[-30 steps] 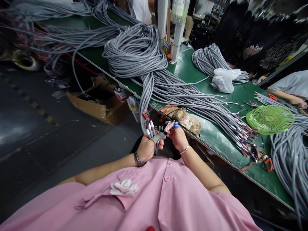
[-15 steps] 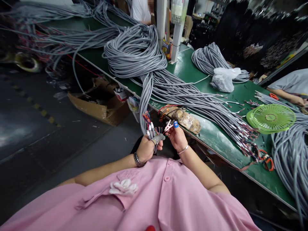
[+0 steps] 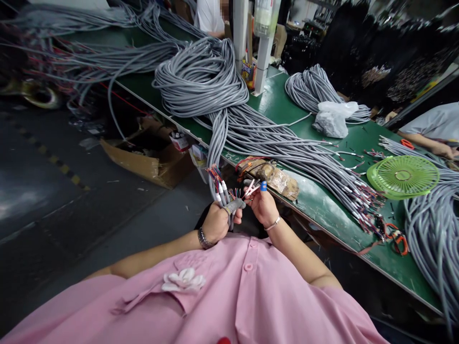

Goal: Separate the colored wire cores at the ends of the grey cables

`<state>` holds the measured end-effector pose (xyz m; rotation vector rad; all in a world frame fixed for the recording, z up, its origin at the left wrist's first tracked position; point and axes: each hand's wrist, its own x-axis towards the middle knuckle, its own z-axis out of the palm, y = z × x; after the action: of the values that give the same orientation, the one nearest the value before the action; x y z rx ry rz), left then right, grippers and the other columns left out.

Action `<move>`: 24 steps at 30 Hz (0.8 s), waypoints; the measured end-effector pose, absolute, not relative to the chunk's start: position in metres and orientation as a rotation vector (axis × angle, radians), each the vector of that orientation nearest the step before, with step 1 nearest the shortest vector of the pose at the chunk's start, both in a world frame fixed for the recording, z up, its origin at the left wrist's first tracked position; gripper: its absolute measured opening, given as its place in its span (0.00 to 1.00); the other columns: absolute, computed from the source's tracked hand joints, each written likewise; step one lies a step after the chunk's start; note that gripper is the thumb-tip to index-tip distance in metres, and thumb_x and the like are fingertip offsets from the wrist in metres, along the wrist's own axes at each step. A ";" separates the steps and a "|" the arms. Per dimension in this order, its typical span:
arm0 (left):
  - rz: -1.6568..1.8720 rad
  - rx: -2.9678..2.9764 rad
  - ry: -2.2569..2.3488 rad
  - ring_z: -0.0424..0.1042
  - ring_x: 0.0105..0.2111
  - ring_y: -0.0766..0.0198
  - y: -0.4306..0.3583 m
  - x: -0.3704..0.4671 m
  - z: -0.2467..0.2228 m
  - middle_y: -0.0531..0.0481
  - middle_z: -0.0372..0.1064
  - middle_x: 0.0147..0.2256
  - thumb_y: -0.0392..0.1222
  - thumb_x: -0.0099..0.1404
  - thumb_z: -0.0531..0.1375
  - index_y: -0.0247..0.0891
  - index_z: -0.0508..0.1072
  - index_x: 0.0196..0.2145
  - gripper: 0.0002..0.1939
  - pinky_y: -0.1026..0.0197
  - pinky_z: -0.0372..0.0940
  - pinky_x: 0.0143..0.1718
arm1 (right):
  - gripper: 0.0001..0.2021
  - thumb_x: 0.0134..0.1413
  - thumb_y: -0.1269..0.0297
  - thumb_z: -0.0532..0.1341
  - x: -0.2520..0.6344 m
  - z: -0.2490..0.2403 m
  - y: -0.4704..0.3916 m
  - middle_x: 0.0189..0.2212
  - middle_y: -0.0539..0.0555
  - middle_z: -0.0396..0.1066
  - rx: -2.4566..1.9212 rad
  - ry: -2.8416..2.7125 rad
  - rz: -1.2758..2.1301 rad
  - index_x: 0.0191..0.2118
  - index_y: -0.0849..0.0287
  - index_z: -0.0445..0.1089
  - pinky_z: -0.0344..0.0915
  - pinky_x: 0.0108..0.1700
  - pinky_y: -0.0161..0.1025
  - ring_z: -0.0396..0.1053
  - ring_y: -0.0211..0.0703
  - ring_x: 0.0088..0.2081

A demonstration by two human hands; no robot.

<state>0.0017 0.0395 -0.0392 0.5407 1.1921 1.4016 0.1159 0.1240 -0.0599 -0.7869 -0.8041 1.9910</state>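
Note:
My left hand (image 3: 219,222) is closed around several grey cables (image 3: 222,193) with white-banded ends and coloured wires fanning out. A grey cover wraps its thumb, pressed against one cable whose thin wires (image 3: 235,193) spread upward. Close beside them, my right hand (image 3: 263,205) pinches a small pale-pink tool (image 3: 252,189) with crossed, clip-like arms; its exact kind is unclear. A blue cover is on one fingertip of that hand. Between the tool and the spread wires runs a thin strand. The held cables lead up to a large coil of grey cable (image 3: 201,79) on the green table.
More grey cables (image 3: 287,148) lie along the green table (image 3: 304,179), near a taped brown bundle (image 3: 278,179). To the right are a green fan (image 3: 403,176), orange-handled scissors (image 3: 400,244) and a co-worker's hand (image 3: 442,151). A cardboard box (image 3: 143,160) sits on the floor.
The white-banded cable ends in my left hand have tipped slightly to the left. My right hand has turned a little, and the pink tool has shifted slightly.

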 end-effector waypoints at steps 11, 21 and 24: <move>1.397 0.579 1.225 0.65 0.15 0.69 0.042 0.003 -0.051 0.51 0.68 0.18 0.47 0.53 0.65 0.32 0.75 0.28 0.14 0.67 0.60 0.15 | 0.23 0.47 0.41 0.63 0.106 -0.066 0.132 0.27 0.52 0.71 -0.865 -0.645 2.017 0.33 0.59 0.70 0.61 0.28 0.33 0.65 0.36 0.26; 1.398 0.564 1.168 0.64 0.14 0.69 0.035 -0.001 -0.050 0.53 0.67 0.17 0.46 0.54 0.65 0.32 0.75 0.27 0.12 0.66 0.60 0.15 | 0.31 0.46 0.31 0.54 0.113 -0.066 0.126 0.31 0.53 0.72 -0.779 -0.698 2.102 0.35 0.57 0.69 0.63 0.29 0.34 0.65 0.38 0.28; 1.413 0.567 1.154 0.64 0.14 0.69 0.030 -0.005 -0.049 0.53 0.67 0.17 0.45 0.54 0.65 0.33 0.75 0.28 0.11 0.66 0.60 0.15 | 0.30 0.47 0.32 0.54 0.119 -0.063 0.125 0.34 0.54 0.72 -0.743 -0.731 2.162 0.36 0.57 0.70 0.64 0.30 0.34 0.65 0.37 0.28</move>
<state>-0.0053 0.0300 -0.0490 0.5672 1.1542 1.4130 0.1186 0.1252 -0.0626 -0.7430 -0.7313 2.1619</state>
